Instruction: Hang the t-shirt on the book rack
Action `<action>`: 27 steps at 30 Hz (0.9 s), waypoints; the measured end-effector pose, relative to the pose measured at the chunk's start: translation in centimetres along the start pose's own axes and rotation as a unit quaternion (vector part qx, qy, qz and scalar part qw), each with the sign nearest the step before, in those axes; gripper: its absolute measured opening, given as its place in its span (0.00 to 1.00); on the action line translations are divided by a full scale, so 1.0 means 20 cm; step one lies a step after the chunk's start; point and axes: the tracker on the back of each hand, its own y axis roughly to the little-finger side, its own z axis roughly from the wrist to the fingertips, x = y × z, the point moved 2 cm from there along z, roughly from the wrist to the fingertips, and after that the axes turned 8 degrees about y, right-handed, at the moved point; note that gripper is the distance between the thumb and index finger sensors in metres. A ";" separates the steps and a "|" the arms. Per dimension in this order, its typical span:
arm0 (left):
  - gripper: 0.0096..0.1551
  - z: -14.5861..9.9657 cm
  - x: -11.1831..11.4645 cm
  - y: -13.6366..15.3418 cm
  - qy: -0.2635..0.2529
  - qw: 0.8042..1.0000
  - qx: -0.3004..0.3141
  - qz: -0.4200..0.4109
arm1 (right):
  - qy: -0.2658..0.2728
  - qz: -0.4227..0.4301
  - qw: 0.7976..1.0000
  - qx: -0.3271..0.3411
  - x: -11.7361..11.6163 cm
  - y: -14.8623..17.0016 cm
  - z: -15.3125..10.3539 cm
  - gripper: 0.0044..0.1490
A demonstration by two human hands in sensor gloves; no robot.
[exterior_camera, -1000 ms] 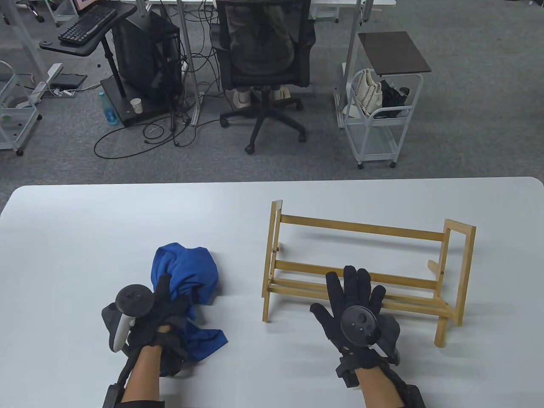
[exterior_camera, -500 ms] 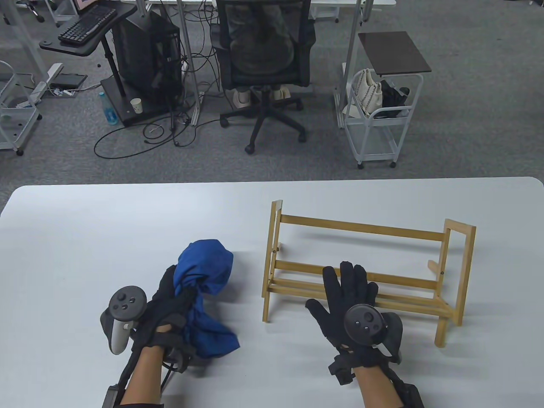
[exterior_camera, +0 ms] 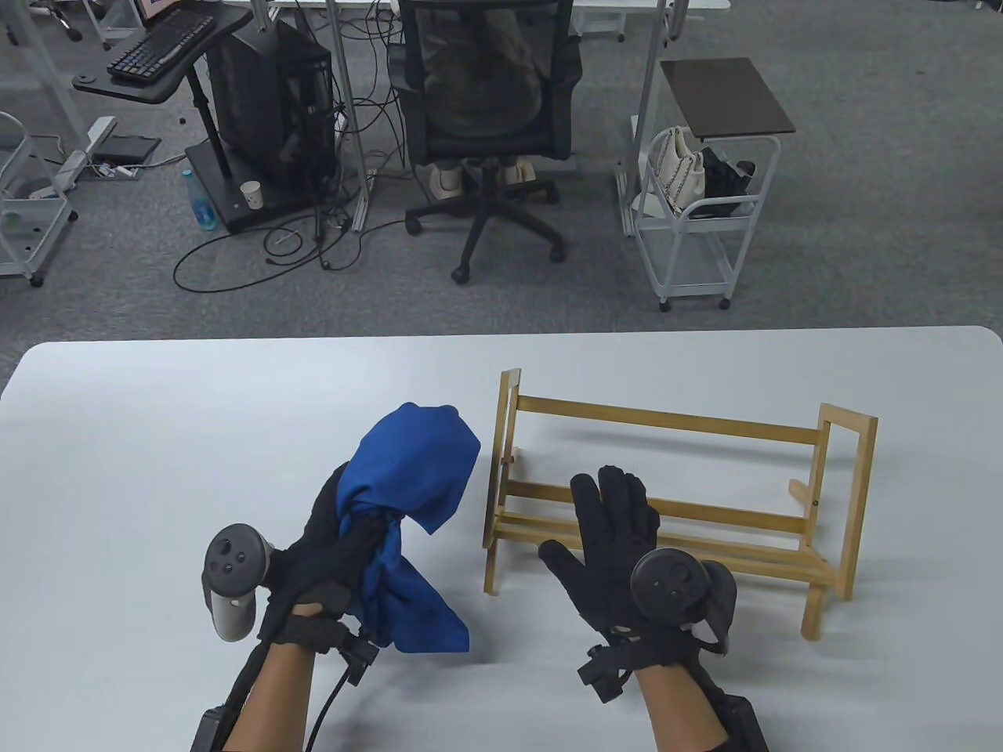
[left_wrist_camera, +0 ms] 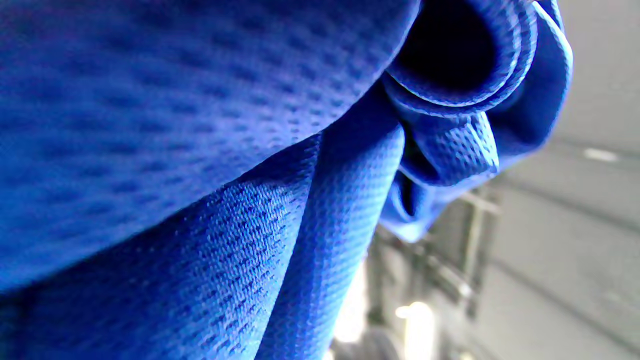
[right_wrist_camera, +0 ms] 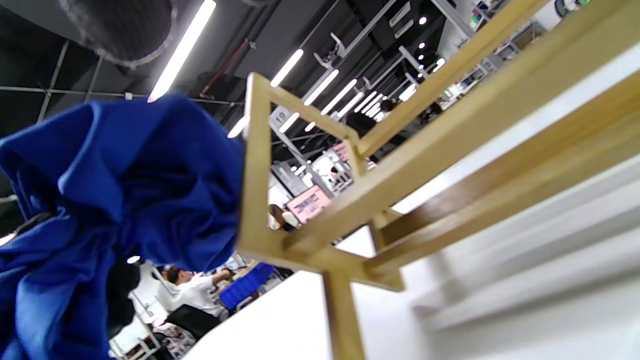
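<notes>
number 19, white hanging sign (right_wrist_camera: 278, 118)

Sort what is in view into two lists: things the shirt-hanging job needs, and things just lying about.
For the job:
- crumpled blue mesh t-shirt, gripped by the left hand
- light wooden slatted book rack on the white table
- right hand, fingers spread, in front of the rack

Just lying about:
- black mesh office chair
- white wire trolley holding bags
- paper cup
- blue water bottle
</notes>
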 end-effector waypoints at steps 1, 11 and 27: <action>0.40 0.01 0.01 -0.02 0.005 1.000 0.008 -0.003 | 0.000 0.010 1.000 0.003 0.00 -0.01 0.01 0.51; 0.40 0.10 0.23 -0.14 0.058 0.995 0.074 -0.032 | -0.019 0.156 0.986 0.046 -0.07 -0.17 0.06 0.57; 0.44 0.15 0.49 -0.11 0.117 0.990 0.066 0.035 | -0.063 0.269 0.959 0.070 -0.19 -0.15 0.04 0.65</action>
